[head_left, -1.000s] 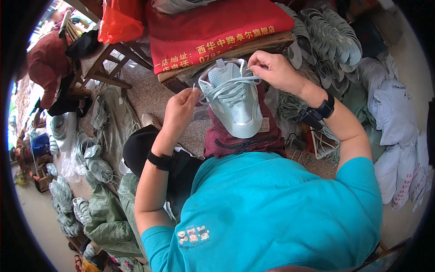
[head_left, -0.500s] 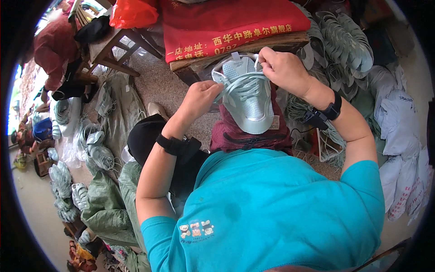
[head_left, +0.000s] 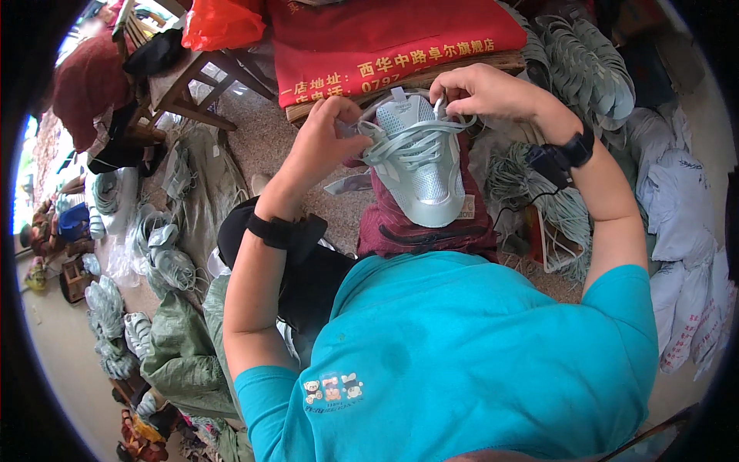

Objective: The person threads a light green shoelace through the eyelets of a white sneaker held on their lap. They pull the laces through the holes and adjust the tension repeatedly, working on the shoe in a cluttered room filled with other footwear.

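A pale mint sneaker upper (head_left: 423,185) lies toe toward me on a maroon cloth (head_left: 392,223) with a zip. No sole shows on it. Pale shoelace (head_left: 412,146) crosses its front in several loose rows. My left hand (head_left: 327,138) is at the upper's left eyelet edge, thumb and forefinger curved apart. At the right eyelet edge, my right hand (head_left: 481,92) pinches the shoelace between thumb and fingertips. A pale grey strip (head_left: 348,185) sticks out below my left hand; its kind is unclear.
Beyond the upper stands a wooden bench (head_left: 500,63) covered by a red printed cloth (head_left: 392,38). Bundled pale uppers (head_left: 585,69) and cords (head_left: 531,177) lie at right, beside white sacks (head_left: 681,208). Green sacks (head_left: 181,346) and a wooden chair (head_left: 185,92) are at left, near another person (head_left: 88,92).
My left hand has moved up and left, its fingers spreading from a pinch. My right hand has shifted slightly, with shoelace showing at its fingertips. The upper stays nearly in place.
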Demonstrator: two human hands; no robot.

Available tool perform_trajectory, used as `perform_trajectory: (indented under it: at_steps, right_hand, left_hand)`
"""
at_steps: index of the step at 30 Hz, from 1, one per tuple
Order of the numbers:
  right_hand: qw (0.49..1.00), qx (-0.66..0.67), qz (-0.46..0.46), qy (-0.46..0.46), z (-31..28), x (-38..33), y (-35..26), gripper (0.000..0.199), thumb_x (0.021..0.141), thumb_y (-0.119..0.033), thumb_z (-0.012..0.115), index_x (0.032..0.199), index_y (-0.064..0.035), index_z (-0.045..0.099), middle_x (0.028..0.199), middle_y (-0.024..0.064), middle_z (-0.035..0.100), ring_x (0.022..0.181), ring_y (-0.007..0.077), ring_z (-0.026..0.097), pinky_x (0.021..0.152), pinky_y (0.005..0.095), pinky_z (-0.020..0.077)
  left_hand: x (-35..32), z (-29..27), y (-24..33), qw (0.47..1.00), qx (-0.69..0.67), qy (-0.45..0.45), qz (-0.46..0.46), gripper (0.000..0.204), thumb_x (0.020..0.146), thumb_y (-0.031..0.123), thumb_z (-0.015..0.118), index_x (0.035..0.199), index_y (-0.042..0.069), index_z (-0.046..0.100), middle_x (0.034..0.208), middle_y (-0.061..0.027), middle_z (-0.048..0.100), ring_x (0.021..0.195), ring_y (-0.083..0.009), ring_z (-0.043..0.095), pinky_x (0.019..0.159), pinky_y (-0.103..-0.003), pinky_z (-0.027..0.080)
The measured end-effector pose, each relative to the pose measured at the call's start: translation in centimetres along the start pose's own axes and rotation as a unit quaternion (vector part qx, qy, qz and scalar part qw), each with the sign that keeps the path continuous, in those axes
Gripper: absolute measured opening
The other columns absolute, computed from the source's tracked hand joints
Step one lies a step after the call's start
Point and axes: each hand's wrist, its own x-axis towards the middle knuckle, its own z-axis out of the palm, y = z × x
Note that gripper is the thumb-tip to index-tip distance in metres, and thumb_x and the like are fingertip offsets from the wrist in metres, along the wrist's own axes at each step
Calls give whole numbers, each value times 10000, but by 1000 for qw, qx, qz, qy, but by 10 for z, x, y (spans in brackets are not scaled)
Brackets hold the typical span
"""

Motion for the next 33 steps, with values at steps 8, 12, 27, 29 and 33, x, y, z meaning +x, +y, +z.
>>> perform_trajectory:
  at_steps: [8,12,27,29,33]
  right_hand:
    - [999,-15,44,-27,4,11,0,214,856,-227,681,958,-42,651,838,51,610,792,169,573,742,314,473]
    - [997,50,60,9,15,12,3,212,862,-253,678,889,-44,654,779,22,580,729,154,534,704,284,444]
    - [910,370,161,99,39,15,4,153,872,-203,680,796,-70,680,780,-49,614,701,59,494,641,210,393]
    - [977,41,12,208,47,13,-1,160,880,-188,673,808,-45,672,795,-40,588,700,68,494,639,230,401]
    - [965,55,-149,210,49,15,-21,151,893,-149,659,846,-6,658,808,-22,531,706,86,497,625,270,411]
  left_hand:
    - [13,-5,-16,995,32,-86,43,233,808,102,749,1024,53,677,910,-3,489,789,-116,500,718,-265,441]
    - [6,-6,-15,992,25,-119,41,279,804,170,771,1051,61,703,890,-48,540,815,-166,560,711,-300,475]
    - [6,43,-18,976,-127,101,-145,333,851,312,684,853,-20,711,818,-106,555,751,-231,573,682,-353,463]
    - [6,50,-12,980,-68,169,-84,322,848,293,677,828,-27,702,799,-103,544,732,-234,564,672,-355,458]
    - [-16,47,37,987,-87,134,28,182,915,144,631,826,5,707,783,-18,510,716,-78,485,622,-220,385]
